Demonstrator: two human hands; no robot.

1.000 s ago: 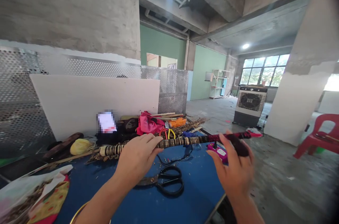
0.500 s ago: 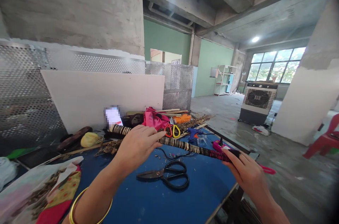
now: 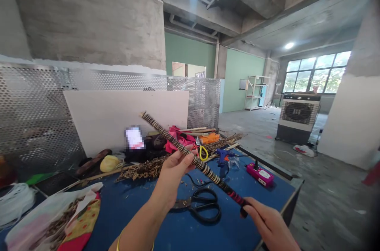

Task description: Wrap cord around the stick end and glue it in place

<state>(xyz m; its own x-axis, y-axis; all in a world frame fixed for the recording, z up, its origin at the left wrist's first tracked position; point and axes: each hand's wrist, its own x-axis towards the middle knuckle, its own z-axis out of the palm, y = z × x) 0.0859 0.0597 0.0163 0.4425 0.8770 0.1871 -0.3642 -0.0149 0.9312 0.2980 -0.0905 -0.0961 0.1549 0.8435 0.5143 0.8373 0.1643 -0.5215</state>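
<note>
A long stick wrapped in black and cream cord (image 3: 212,174), with a dark red band towards its lower end, slants across the view from upper left to lower right. Around its middle, the fingers of my left hand (image 3: 175,170) are closed. My right hand (image 3: 264,217) grips the dark lower end, which its fingers partly hide. Beneath the stick, black-handled scissors (image 3: 208,210) lie on the blue tabletop (image 3: 237,227); my left forearm covers part of their blades.
Dried plant stems (image 3: 142,170), pink cloth (image 3: 178,136) and yellow-handled scissors (image 3: 203,153) lie along the back. A blue glue gun (image 3: 222,156) and a pink power strip (image 3: 260,175) sit at right. Front left is a bag of dried bits (image 3: 56,211). An air cooler (image 3: 298,118) stands beyond.
The stick has tilted more steeply, its left end raised and its right end lowered. My left hand now wraps around it rather than lying over it. The view has shifted slightly.
</note>
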